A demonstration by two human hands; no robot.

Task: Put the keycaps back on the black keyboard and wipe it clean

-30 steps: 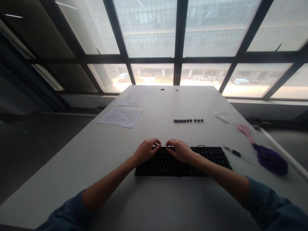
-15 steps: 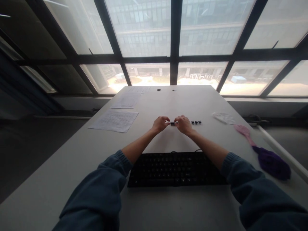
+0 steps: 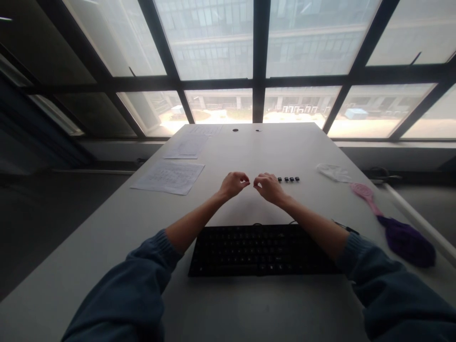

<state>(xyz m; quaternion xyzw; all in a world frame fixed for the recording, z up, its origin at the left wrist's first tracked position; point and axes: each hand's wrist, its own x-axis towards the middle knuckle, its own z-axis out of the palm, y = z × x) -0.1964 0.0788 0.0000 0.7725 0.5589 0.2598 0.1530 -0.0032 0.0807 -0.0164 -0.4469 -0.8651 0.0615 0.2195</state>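
Observation:
A black keyboard (image 3: 261, 249) lies flat on the white table (image 3: 107, 247), close to me. Both my arms reach over it. My left hand (image 3: 233, 184) and my right hand (image 3: 270, 186) hover just past the keyboard, fingertips curled and pinched, a small gap between the two hands. A short row of several small black keycaps (image 3: 288, 179) lies on the table right of my right hand, and the hand hides the row's left end. Whether either hand pinches a keycap is too small to tell.
Printed paper sheets (image 3: 169, 177) lie at the left, with more paper (image 3: 188, 145) farther back. At the right are a crumpled white bag (image 3: 333, 172), a pink brush (image 3: 363, 194) and a purple cloth (image 3: 406, 240). A thin tool (image 3: 347, 228) shows beside my right forearm. Large windows stand behind the table.
Both hands left the keyboard and reached forward to the row of keycaps. Since half a second ago they have drifted slightly left, and one more keycap of the row is now uncovered.

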